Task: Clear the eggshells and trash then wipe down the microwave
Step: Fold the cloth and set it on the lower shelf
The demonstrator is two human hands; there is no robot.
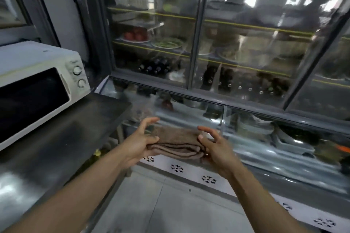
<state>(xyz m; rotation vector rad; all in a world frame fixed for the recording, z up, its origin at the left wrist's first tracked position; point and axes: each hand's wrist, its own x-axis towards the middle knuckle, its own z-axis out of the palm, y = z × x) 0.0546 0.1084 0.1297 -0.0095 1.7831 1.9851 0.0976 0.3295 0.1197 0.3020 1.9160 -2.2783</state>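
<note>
Right now I have both hands out in front of me with a folded brown towel (176, 143) between them. My left hand (141, 139) cups the towel's left end, thumb pressed on the folds and the fingers spread loosely above it, so that grip is only partly closed on the cloth. My right hand (214, 147) is at the towel's right end, fingers curled and splayed; the frame is blurred there and I cannot tell whether it truly has hold or merely touches. The white microwave (37, 83) sits to my left on a dark steel bench (62, 138), door shut, two round dials on its right panel, well apart from the towel. Ahead stands a glass-fronted refrigerated display case (208, 43) with plates of food and bottles on its shelves.
</note>
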